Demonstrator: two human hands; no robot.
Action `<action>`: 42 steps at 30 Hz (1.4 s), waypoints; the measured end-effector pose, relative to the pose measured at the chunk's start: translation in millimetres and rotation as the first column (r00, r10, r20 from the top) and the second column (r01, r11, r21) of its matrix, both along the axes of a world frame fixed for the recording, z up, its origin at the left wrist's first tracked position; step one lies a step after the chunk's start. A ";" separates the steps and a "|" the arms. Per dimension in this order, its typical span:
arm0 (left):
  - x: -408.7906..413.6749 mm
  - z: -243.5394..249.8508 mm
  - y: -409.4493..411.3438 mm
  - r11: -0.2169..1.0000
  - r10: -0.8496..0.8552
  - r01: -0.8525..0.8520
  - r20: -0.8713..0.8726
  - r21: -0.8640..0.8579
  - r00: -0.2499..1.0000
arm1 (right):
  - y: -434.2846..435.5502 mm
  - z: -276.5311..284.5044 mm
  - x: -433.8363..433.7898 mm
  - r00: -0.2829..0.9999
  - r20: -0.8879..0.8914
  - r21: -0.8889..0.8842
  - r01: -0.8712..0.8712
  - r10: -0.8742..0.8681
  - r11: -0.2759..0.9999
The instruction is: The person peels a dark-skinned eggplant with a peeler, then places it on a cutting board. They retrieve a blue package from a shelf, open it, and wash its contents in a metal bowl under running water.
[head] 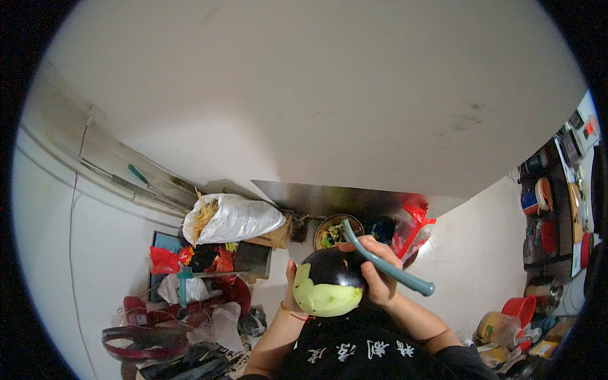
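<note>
A large, round dark purple eggplant point(332, 280) is held up in front of my chest. Its lower and left sides are peeled to pale green flesh, while glossy skin covers the upper right. My left hand point(293, 289) supports it from the left, with most of the fingers hidden behind it. In my right hand point(384, 268) is a peeler with a curved grey-blue handle point(401, 274), slanting from upper left to lower right. My right fingers are close against the eggplant's right side; whether they touch it I cannot tell. The peeler's blade is not clearly visible.
Below the eggplant stands a round bin point(317, 232) holding green scraps. A red-and-clear plastic bag point(412, 232) is right of it. Leftward lie a white bag point(242, 218) of thin sticks and a red fan point(145, 344). A pale panel point(332, 95) rises ahead; loaded shelves point(548, 237) line the right.
</note>
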State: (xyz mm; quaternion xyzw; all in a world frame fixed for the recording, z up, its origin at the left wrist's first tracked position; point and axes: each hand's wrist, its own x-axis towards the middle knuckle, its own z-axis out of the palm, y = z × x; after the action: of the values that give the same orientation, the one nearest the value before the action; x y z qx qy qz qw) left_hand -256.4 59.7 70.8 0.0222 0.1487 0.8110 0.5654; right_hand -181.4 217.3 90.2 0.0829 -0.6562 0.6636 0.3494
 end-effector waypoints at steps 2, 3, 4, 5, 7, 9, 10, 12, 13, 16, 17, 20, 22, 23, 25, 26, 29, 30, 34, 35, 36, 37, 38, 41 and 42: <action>-0.1 -11.2 -3.3 0.996 0.064 -0.058 0.074 -0.074 0.995 | -7.1 -6.0 3.1 0.997 0.055 -0.017 0.059 -0.058 0.998; -1.0 -16.5 -5.8 0.999 0.022 -0.021 0.056 -0.034 0.998 | -10.2 -6.2 5.6 0.987 0.128 -0.033 0.102 -0.097 0.994; -3.9 -26.1 -9.8 1.000 -0.018 0.017 0.035 0.004 0.999 | -10.3 1.1 7.5 0.981 0.183 -0.119 0.080 -0.058 0.990; -5.2 -30.9 -14.1 0.998 -0.056 0.055 0.013 0.040 0.998 | -8.2 6.4 7.3 0.948 0.288 -0.118 0.178 -0.137 0.977; -1.8 -17.3 -18.3 0.992 -0.052 0.045 -0.055 -0.120 0.997 | -5.9 24.1 17.3 0.904 0.411 -0.284 0.248 -0.116 0.926; -3.3 -33.4 -22.9 0.991 -0.069 0.058 -0.086 -0.118 0.994 | -10.0 49.0 20.2 0.897 0.440 -0.374 0.139 0.044 0.917; 1.7 -31.1 -26.3 0.990 -0.066 0.058 -0.056 -0.128 0.996 | -12.8 56.7 23.1 0.865 0.482 -0.386 0.066 0.140 0.920; 9.1 -36.3 -30.1 0.989 -0.029 0.017 -0.081 -0.144 0.996 | -24.0 60.1 26.6 0.790 0.551 -0.389 -0.043 0.270 0.920; 12.8 -36.1 -29.8 0.989 -0.005 -0.006 -0.074 -0.151 0.997 | -31.5 51.2 28.6 0.774 0.558 -0.399 -0.067 0.299 0.915; 23.5 -45.7 -35.1 0.979 0.039 -0.076 -0.190 -0.187 0.981 | -42.4 38.3 30.4 0.774 0.579 -0.359 -0.041 0.257 0.932; 25.9 -45.7 -38.5 0.979 0.033 -0.085 -0.264 -0.186 0.964 | -44.1 38.3 31.4 0.766 0.580 -0.387 -0.043 0.279 0.921; 26.4 -38.8 -49.6 0.979 -0.042 -0.042 -0.398 -0.201 0.916 | -46.3 32.8 36.7 0.806 0.528 -0.300 -0.115 0.266 0.947; 26.1 -34.3 -58.6 0.973 -0.108 0.000 -0.454 -0.231 0.885 | -46.4 33.9 44.4 0.754 0.592 -0.242 -0.170 0.284 0.955; 24.9 -33.7 -61.7 0.969 -0.144 0.016 -0.513 -0.245 0.846 | -47.4 40.7 45.9 0.753 0.562 -0.299 -0.200 0.342 0.933; 30.2 -35.1 -69.7 0.966 -0.179 0.027 -0.583 -0.258 0.792 | -46.3 40.1 55.3 0.722 0.563 -0.268 -0.300 0.401 0.916; 33.5 -35.2 -71.9 0.962 -0.194 0.034 -0.592 -0.270 0.783 | -45.9 42.5 60.6 0.692 0.557 -0.327 -0.326 0.460 0.887; 40.8 -31.4 -73.1 0.950 -0.235 0.054 -0.592 -0.306 0.771 | -37.6 40.7 66.5 0.691 0.542 -0.384 -0.302 0.478 0.872; 41.7 -28.4 -72.2 0.947 -0.246 0.065 -0.583 -0.313 0.774 | -36.3 40.2 67.6 0.719 0.551 -0.300 -0.304 0.424 0.904; 37.9 -17.2 -64.2 0.958 -0.245 0.063 -0.681 -0.281 0.690 | -23.2 31.1 65.2 0.758 0.529 -0.491 -0.094 0.382 0.866; 37.5 -15.9 -62.0 0.963 -0.229 0.060 -0.676 -0.264 0.701 | -20.4 27.1 62.7 0.778 0.529 -0.486 -0.049 0.339 0.872; 38.6 -15.2 -59.9 0.967 -0.214 0.057 -0.668 -0.249 0.713 | -16.1 20.7 61.6 0.755 0.535 -0.527 -0.051 0.378 0.848; 39.1 -15.5 -58.9 0.971 -0.199 0.053 -0.659 -0.234 0.726 | -12.0 17.5 59.0 0.731 0.539 -0.567 -0.051 0.418 0.822; 38.5 -19.6 -60.1 0.970 -0.203 0.060 -0.644 -0.236 0.738 | -11.1 16.9 52.1 0.725 0.540 -0.567 -0.063 0.428 0.821; 32.2 -25.4 -57.1 0.969 -0.232 0.120 -0.623 -0.217 0.747 | -10.9 -3.6 23.2 0.807 0.532 -0.402 -0.026 0.257 0.915; 28.9 -18.0 -51.6 0.966 -0.256 0.168 -0.627 -0.198 0.735 | -7.2 -21.1 13.8 0.792 0.569 -0.376 0.014 0.220 0.926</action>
State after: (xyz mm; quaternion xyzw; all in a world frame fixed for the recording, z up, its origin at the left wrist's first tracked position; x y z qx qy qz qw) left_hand -227.5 8.1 52.8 0.2815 0.3828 0.6720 0.5680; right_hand -167.5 210.1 69.1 -0.1615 -0.5939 0.7825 0.0945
